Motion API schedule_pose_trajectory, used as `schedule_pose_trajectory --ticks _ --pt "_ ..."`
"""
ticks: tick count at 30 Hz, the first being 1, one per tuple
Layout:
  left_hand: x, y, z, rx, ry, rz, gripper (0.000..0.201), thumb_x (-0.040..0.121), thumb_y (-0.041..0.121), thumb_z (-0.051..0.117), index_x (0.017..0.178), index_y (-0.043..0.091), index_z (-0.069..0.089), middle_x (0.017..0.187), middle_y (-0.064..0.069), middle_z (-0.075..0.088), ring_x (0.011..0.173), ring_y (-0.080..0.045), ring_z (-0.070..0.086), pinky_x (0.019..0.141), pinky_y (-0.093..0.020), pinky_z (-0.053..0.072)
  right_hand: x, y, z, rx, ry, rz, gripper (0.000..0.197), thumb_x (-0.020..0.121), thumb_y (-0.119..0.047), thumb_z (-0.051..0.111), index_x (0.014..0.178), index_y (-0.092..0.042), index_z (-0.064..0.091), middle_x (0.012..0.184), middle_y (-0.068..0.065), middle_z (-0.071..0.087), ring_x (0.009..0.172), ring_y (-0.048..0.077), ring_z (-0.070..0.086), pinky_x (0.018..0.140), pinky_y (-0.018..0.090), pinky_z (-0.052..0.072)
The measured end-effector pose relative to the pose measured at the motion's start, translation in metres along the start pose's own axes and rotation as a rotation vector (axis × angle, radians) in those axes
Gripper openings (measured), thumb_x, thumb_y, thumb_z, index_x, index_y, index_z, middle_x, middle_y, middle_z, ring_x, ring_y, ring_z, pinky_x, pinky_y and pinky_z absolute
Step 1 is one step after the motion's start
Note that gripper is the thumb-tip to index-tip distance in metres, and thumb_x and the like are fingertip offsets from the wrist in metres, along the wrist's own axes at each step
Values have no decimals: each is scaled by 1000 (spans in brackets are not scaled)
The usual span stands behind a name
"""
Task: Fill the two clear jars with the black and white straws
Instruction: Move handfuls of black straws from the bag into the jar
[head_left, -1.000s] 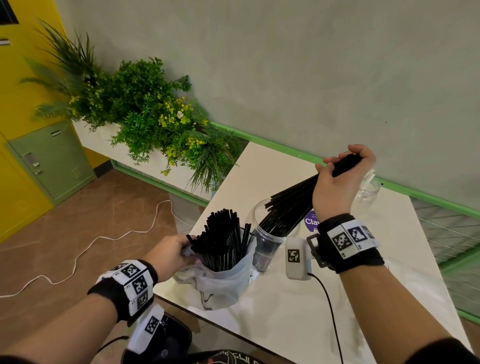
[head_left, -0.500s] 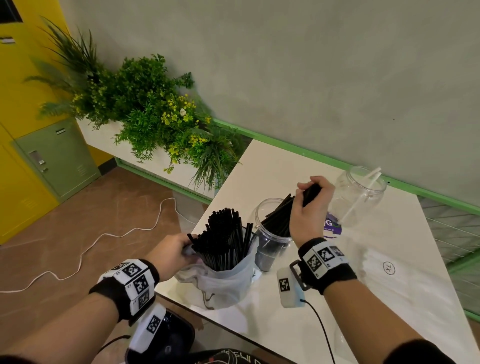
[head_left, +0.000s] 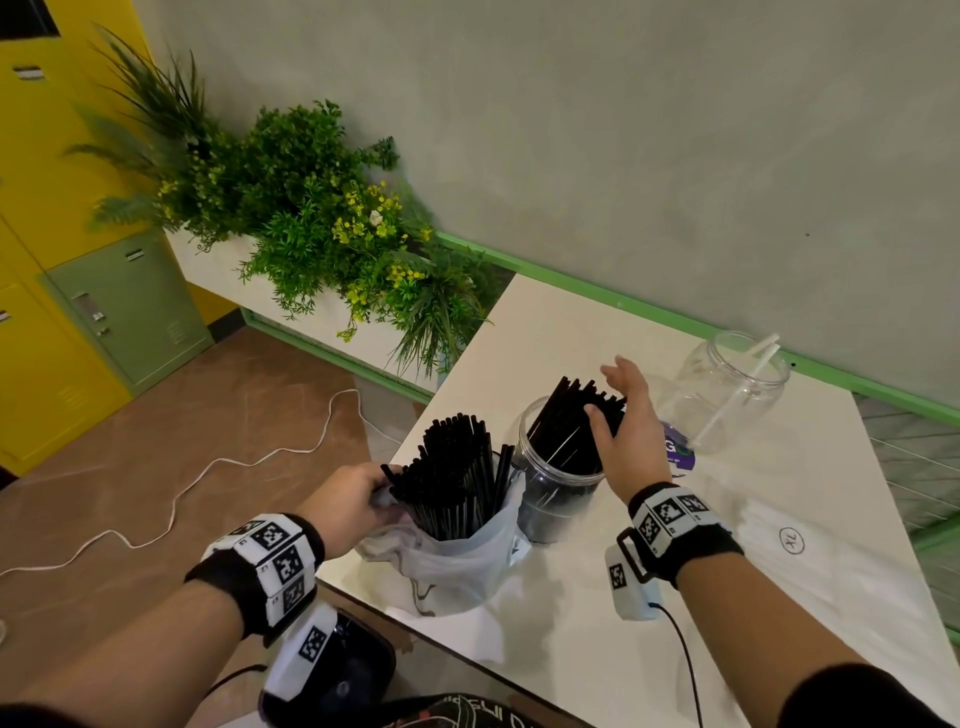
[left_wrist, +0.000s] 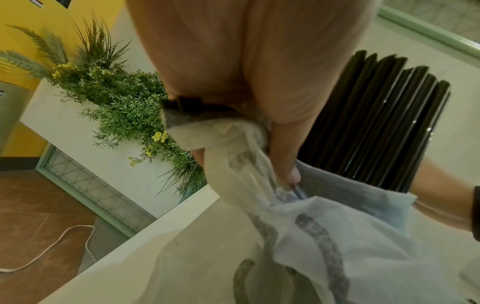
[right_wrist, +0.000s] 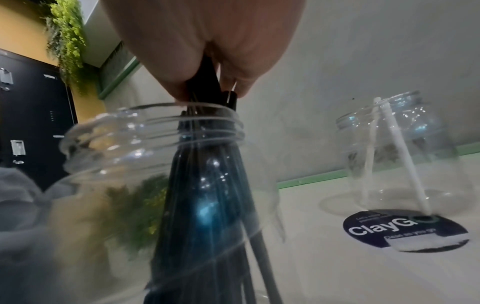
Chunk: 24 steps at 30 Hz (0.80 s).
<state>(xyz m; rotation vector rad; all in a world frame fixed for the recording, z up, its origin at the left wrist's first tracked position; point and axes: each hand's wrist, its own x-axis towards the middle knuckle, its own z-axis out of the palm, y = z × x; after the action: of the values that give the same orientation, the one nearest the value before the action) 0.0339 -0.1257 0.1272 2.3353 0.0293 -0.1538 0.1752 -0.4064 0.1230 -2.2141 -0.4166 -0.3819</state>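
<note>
A clear jar (head_left: 550, 512) (right_wrist: 124, 164) stands mid-table with a bundle of black straws (head_left: 566, 423) (right_wrist: 202, 205) leaning in it. My right hand (head_left: 623, 402) (right_wrist: 207, 30) is at the bundle's top, fingers straight and spread, thumb touching the straws. To the left, a white plastic bag (head_left: 457, 566) (left_wrist: 337, 246) holds many more black straws (head_left: 457, 478) (left_wrist: 376, 123). My left hand (head_left: 358, 493) (left_wrist: 259, 82) grips the bag's rim. The second clear jar (head_left: 727, 400) (right_wrist: 415, 164) stands by the wall with two white straws (head_left: 737, 395) (right_wrist: 400, 152) in it.
The white table (head_left: 675, 597) has its left edge just beside the bag. A purple round sticker (head_left: 678, 452) (right_wrist: 405, 228) lies between the jars. A planter of green plants (head_left: 322, 234) lines the wall to the left. A white cable (head_left: 208, 473) runs over the floor.
My right hand lowered its bundle of black straws into the near jar, then opened its fingers and let go. The left hand stayed on the bag.
</note>
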Motion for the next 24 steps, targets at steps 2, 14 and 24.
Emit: schedule_pose_trajectory --ticks 2,14,24 --pt "0 0 -1 -5 -1 -3 45 83 0 64 68 39 49 58 45 51 59 21 49 58 -4 37 1 4 -2 -26 46 -48 62 92 -7 58 145 -17 27 146 1 33 120 7 47 95 10 34" --pt "1 0 1 -17 37 12 46 82 -1 65 67 39 48 58 22 60 65 22 50 60 -3 37 7 11 -18 -143 -220 -34 43 100 -8 40 141 -22 44 138 -6 46 119 14 49 103 19 30" --pt "3 -8 3 -33 18 7 45 81 0 65 69 41 51 63 27 61 68 22 52 61 -3 38 16 -8 13 -277 -318 -19 72 91 -59 45 150 -25 20 158 3 12 143 24 20 116 40 25"
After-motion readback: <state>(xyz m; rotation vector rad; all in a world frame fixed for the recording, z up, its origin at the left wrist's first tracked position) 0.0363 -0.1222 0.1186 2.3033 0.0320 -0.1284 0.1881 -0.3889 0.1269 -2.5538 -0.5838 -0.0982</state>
